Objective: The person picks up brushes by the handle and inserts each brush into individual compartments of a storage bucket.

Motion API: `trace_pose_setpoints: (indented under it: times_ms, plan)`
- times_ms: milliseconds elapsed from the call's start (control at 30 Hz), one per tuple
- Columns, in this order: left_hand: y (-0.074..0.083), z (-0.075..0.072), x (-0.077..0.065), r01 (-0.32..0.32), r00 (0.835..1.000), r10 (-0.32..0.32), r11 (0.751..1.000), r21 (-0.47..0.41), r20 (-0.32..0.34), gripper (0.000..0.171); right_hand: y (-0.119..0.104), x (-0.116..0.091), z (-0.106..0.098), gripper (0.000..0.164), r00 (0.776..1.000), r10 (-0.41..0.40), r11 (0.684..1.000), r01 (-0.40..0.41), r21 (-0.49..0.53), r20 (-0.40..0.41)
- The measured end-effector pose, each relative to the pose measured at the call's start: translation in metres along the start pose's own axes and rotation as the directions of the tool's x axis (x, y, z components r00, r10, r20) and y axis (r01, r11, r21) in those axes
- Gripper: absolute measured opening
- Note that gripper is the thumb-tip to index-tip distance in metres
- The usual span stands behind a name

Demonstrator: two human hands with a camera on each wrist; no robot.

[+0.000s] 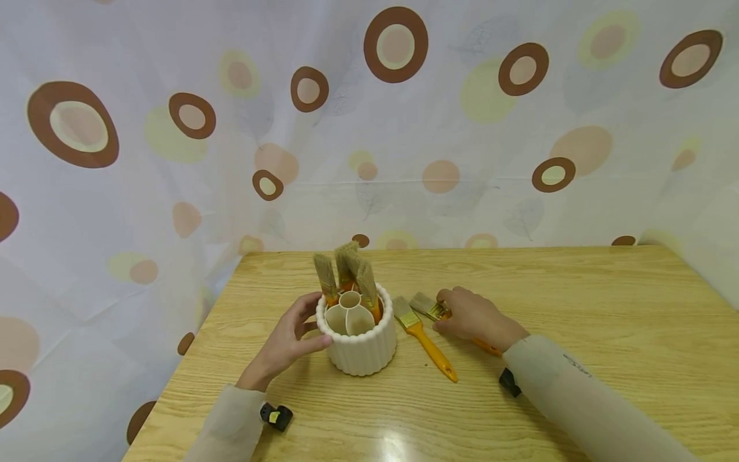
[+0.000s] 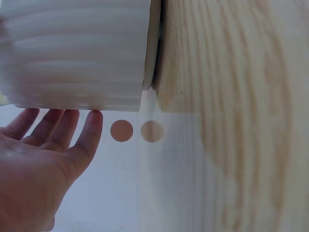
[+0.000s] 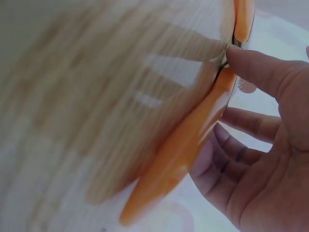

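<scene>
Nearest us on the wooden table (image 1: 358, 417), a loose brush (image 1: 430, 350) lies flat, handle our way, untouched: that one's left to do, we'd judge. Just beyond, the left hand (image 1: 288, 340) rests its extended fingers and thumb against the white holder (image 1: 362, 356), steadying without clenching, as we read it. The holder stands upright left of the brushes on the table, and its two near compartments show no brush. Over to the right hand (image 1: 473, 317): thumb and fingers pinch a second brush (image 1: 424, 304) near its metal band, still outside the holder! Farther back, bristles-up brushes (image 1: 348, 266) are already in; we count four, though they overlap, so don't hold us to it.
</scene>
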State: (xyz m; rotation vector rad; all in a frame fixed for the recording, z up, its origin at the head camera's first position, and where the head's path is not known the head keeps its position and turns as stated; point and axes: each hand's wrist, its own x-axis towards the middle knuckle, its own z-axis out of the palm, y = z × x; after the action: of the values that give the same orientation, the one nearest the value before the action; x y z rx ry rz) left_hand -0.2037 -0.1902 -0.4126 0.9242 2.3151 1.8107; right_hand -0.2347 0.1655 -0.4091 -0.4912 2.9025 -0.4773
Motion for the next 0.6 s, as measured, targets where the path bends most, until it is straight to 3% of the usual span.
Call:
trace_pose_setpoints:
  times_ms: [600]
  plan:
    - [-0.0009,-0.0005,0.0008,-0.012,1.000,0.012,1.000,-0.001,0.004,0.069,-0.0020,0.0031,-0.0006,0.042,1.000,-0.011,1.000,0.011,-0.029,0.002]
